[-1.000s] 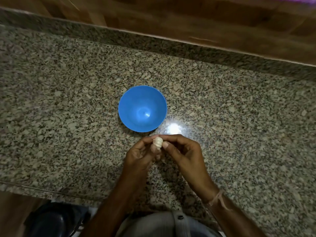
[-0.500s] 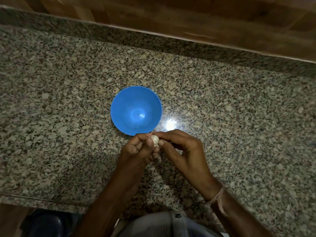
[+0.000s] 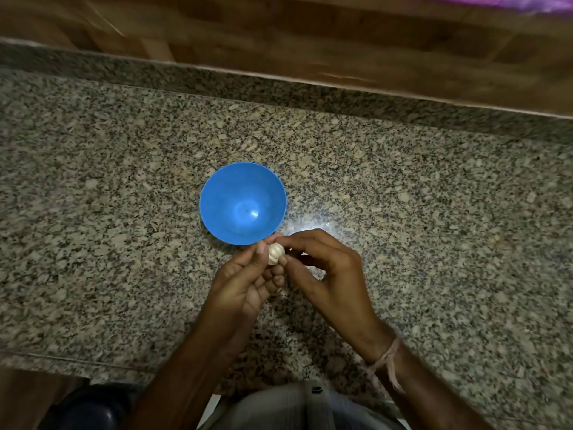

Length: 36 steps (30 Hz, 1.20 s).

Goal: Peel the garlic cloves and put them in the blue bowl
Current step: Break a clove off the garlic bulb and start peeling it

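Over the near part of the speckled grey granite counter point(image 3: 434, 212), both forearms reach in from the bottom edge and meet, the left hand point(image 3: 245, 280) turned palm-up with fingers curled and the right hand point(image 3: 328, 274) arched beside it, a pale thread band point(image 3: 387, 358) round its wrist. Together they pinch a small, whitish, ridged piece of garlic point(image 3: 275, 253), left thumb and fingertips on its left side, right thumb and forefinger on its right. It sits just outside the near rim of the round blue plastic bowl point(image 3: 223, 193), which stands upright on the counter.

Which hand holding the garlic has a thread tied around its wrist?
The right hand: a pale thread circles its wrist, while the left hand has a bare wrist. Both pinch the garlic.
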Tool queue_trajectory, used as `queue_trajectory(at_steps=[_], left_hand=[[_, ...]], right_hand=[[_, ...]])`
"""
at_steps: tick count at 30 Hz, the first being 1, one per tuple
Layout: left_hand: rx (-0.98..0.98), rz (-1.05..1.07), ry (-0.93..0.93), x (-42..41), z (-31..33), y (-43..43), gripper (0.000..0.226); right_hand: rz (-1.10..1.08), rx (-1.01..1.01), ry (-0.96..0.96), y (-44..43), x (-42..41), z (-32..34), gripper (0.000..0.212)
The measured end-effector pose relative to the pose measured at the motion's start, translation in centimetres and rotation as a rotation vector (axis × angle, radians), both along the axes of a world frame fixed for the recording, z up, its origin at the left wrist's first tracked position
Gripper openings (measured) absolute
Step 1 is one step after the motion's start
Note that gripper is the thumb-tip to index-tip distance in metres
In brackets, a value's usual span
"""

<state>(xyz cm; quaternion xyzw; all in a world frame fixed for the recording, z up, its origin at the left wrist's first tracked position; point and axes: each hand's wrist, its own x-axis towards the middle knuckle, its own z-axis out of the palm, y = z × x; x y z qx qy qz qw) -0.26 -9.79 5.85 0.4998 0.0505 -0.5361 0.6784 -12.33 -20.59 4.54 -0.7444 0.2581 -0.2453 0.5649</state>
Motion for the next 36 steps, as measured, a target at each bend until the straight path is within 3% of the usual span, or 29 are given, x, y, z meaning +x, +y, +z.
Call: queue_trajectory(at_steps=[10,17,22,26,32,34,36], left_hand=[[-0.013,-0.019,-0.086,-1.9,1.4,0.9,0.034],[0.05,-0.027,-0.201,-3.2,1.5,0.9,0.031],[0.063,-0.004,-0.243,-4.4,1.3,0.6,0.028],[0.054,0.045,-0.126,-4.7,0.9,0.7,0.035],[0.055,0.036,-0.036,-4.9,-0.2,0.8,0.04],[0.091,0.023,-0.096,-4.6,-1.1,0.8,0.039],[0.229,-0.015,-0.355,-3.9,-2.9,0.8,0.029]], right_hand=[[0.033,-0.072,-0.023,0.8,-2.2,1.3,0.028],[0.109,-0.323,0.067,0.9,-3.5,1.5,0.029],[0.023,-0.361,0.072,0.7,-3.5,1.1,0.025],[0.053,-0.236,0.032,0.3,-3.6,0.7,0.024],[-0.062,0.346,-0.012,0.3,-3.4,-0.5,0.013],[-0.112,0.486,-0.017,0.2,-3.6,-1.6,0.014],[-0.156,0.5,0.032,-0.2,-4.6,-3.3,0.012]])
